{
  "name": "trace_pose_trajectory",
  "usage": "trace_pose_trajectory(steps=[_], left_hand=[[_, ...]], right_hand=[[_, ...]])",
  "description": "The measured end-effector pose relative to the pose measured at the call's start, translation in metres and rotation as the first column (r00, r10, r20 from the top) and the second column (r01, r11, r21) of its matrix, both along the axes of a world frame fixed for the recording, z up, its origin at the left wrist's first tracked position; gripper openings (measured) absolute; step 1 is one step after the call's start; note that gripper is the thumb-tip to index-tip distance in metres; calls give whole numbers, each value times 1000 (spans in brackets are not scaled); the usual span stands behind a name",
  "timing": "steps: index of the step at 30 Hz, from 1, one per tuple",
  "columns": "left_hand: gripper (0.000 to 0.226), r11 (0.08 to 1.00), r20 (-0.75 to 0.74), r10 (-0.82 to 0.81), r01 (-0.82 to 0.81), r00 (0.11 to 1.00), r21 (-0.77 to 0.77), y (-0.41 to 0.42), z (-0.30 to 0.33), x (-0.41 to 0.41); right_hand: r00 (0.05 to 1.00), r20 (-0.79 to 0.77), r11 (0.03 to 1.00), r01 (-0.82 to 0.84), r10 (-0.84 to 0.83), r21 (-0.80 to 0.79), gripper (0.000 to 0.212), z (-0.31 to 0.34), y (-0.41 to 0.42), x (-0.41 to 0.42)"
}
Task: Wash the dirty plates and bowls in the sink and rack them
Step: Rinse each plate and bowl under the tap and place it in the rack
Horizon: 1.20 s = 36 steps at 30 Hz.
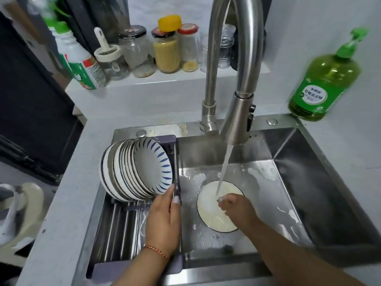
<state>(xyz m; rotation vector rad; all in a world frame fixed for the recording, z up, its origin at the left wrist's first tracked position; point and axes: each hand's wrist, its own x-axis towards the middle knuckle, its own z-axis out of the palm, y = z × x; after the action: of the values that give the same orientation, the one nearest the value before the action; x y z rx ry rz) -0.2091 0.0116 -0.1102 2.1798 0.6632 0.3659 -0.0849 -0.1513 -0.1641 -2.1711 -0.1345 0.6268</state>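
My left hand [162,219] grips the rack [123,223] edge beside the stacked bowls [140,170] to brace me, while my right hand [235,205], fingers curled, rubs the plate [214,213] lying flat in the sink [309,182] under the tap [237,120] stream so suds rinse away.

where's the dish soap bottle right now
In the head view the green dish soap bottle stands upright on the counter at the far right corner of the sink, right of the faucet.
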Motion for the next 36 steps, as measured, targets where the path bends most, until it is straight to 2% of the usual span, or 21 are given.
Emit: trace_pose_trajectory(steps=[3,6,7,8,9,10,11,12,15,20,23,26,28,31,33,34,36], left_hand=[[42,990,-140,-98,111,985,85,-17,-16,-6],[45,975,-261,-153,189,953,117,-27,-25,-8],[46,974,-288,-151,193,946,122,-27,-26,-7],[47,971,-305,-150,197,940,132,-27,-28,-6],[46,967,-323,-156,212,933,144,-26,-30,-6],[46,961,-339,-162,227,927,161,-26,-31,-6],[44,953,-355,-161,239,921,188,-27,-33,-7],[45,943,-360,-152,244,920,226,-28,-34,-7],[48,916,-322,-130,238,938,323,-31,-37,-10],[40,895,-271,-109,213,956,392,-31,-39,-10],[39,880,-237,-111,206,965,427,-30,-43,-8],[37,875,-187,-92,169,978,453,-28,-50,-7],[36,876,-175,-89,160,981,455,-28,-53,-7],[34,875,-166,-91,158,982,457,-27,-53,-6],[33,870,-163,-94,160,982,466,-28,-53,-6],[33,867,-161,-97,163,982,470,-28,-53,-6],[32,863,-163,-101,168,981,477,-27,-53,-7]], right_hand=[[998,-68,982,-9,-4,-189,24,-7,-30,13],[965,-258,952,-31,-51,-304,29,-14,-46,24],[945,-312,953,0,-100,-303,26,-22,-50,25],[894,-390,955,117,-220,-272,17,-29,-52,29],[860,-402,944,234,-313,-233,14,-33,-53,29],[847,-417,935,230,-329,-270,20,-37,-55,28],[794,-479,922,264,-374,-284,22,-45,-56,28],[735,-555,920,275,-389,-280,19,-51,-56,28],[673,-649,934,265,-356,-238,11,-57,-52,26],[563,-691,881,402,-453,-250,10,-69,-42,30],[536,-696,868,408,-478,-283,16,-77,-37,31],[525,-674,847,425,-519,-321,12,-89,-35,34],[524,-629,810,474,-574,-345,21,-101,-37,40],[428,-620,727,576,-658,-374,21,-102,-33,42],[424,-621,707,631,-659,-320,20,-96,-28,42],[476,-618,741,610,-626,-281,22,-93,-27,41],[503,-607,749,612,-616,-254,20,-94,-27,41]])
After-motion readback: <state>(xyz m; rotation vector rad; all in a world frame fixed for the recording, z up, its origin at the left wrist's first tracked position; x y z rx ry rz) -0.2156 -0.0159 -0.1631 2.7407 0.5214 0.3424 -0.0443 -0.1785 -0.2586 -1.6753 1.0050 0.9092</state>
